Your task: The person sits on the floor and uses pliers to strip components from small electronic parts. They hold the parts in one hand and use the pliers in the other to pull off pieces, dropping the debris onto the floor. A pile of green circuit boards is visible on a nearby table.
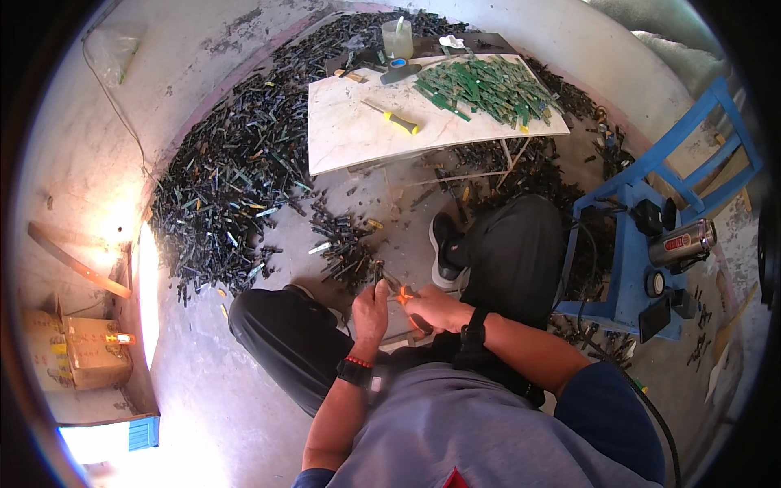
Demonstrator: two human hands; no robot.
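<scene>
In front of my lap, between my knees, both hands are close together. My left hand point(371, 311) is closed around a small dark strip-like piece point(378, 273), whose upper end sticks out above the thumb. My right hand point(440, 310) grips a pair of orange-handled pliers point(404, 294). The pliers' head points toward the piece in the left hand; whether the jaws touch it is too small to tell. Below my hands, a loose pile of dark strips point(346, 248) lies on the floor.
A white-topped low table point(342, 134) ahead bears a heap of green circuit-board strips point(484, 89), a yellow-handled screwdriver point(400, 122) and a cloudy cup point(398, 39). Dark strips point(236, 179) cover much floor. At right, a blue chair point(622, 268) carries a steel flask point(682, 242); a cable runs beside it.
</scene>
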